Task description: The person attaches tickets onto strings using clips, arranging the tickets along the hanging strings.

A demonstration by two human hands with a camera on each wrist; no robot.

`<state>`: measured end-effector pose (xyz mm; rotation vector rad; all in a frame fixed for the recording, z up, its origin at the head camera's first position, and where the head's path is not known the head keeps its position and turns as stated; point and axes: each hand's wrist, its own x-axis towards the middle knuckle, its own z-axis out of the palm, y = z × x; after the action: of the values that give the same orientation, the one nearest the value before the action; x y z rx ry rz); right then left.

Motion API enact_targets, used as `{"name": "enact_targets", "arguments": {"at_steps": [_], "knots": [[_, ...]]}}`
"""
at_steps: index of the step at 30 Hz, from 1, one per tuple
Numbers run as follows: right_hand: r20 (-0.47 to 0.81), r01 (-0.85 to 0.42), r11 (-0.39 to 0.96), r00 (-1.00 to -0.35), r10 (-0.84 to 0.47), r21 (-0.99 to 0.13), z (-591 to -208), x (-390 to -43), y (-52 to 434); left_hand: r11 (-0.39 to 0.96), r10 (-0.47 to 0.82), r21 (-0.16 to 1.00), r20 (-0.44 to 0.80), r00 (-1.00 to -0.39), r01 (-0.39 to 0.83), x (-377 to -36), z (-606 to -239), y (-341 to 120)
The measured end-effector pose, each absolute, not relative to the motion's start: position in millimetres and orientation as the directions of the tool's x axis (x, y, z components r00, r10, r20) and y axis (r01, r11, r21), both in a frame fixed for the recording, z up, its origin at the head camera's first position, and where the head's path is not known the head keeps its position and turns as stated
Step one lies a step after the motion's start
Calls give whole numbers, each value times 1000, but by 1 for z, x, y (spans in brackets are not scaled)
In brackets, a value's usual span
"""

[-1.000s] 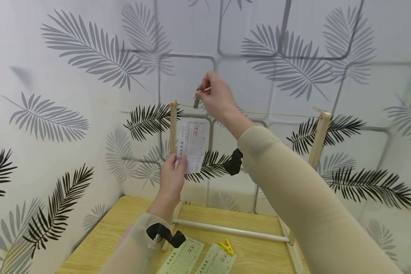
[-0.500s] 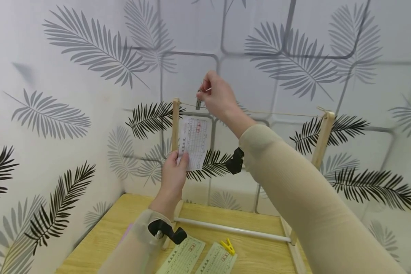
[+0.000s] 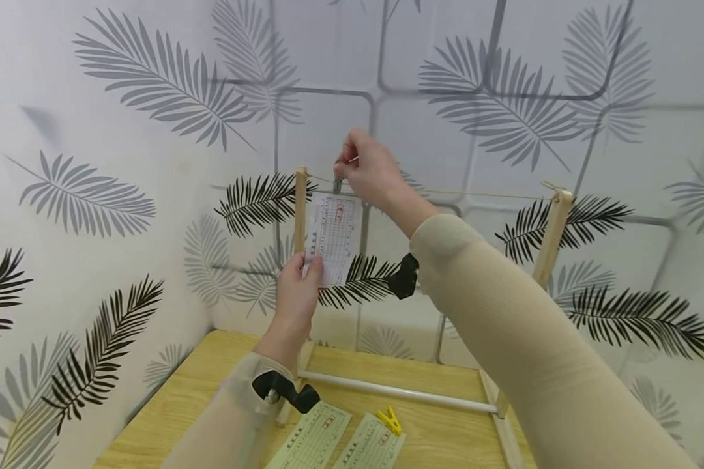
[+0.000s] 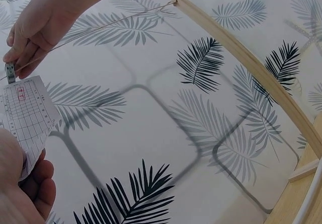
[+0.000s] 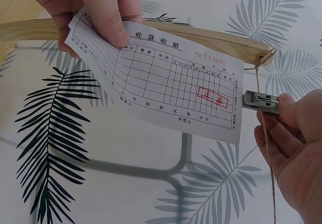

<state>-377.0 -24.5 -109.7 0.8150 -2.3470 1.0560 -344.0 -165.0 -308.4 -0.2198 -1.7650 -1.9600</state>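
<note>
My left hand (image 3: pixel 298 286) holds a white printed receipt slip (image 3: pixel 334 238) by its lower end, thumb on the front. The slip stands up just under a thin string (image 5: pixel 271 168), its left side close to the wooden post. My right hand (image 3: pixel 372 168) pinches a small grey metal clothespin (image 5: pixel 260 102) at the string. In the right wrist view the clothespin's nose is right at the slip's edge, near the red stamp, and the string runs down past it. The left wrist view shows the clothespin (image 4: pixel 10 72) at the slip's top edge.
A wooden frame carries the string between a left post (image 3: pixel 300 208) and a right post (image 3: pixel 553 234); a white rod (image 3: pixel 399 393) joins its base. Two greenish slips (image 3: pixel 313 435) and a yellow clothespin (image 3: pixel 390 421) lie on the wooden table (image 3: pixel 199 371). Behind is a leaf-patterned wall.
The left hand has raised the slip toward the string. The right hand has lowered the clothespin slightly, so that it now meets the slip's top edge.
</note>
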Motion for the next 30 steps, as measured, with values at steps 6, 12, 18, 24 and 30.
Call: {"name": "enact_targets", "arguments": {"at_steps": [6,12,18,24,30], "knots": [[577,-660,542,-740,-346,-521,-111,-377,-24,-86,-240,886,425,-873,456,-344,-307,-165],[569,-661,555,-738,-362,-505,-112,-377,-25,-98,-233,881,432,-871,464,-343,-306,-165],[560,-659,571,-739,-374,-489,-113,-377,-24,-96,-236,882,431,-871,462,-344,-305,-165],[541,-654,562,-748,-384,-506,-113,-376,-22,-97,-240,882,429,-871,461,-345,-306,-166],[536,-652,558,-752,-385,-514,-113,-378,-21,-92,-241,883,429,-871,461,-344,-306,-166]]}}
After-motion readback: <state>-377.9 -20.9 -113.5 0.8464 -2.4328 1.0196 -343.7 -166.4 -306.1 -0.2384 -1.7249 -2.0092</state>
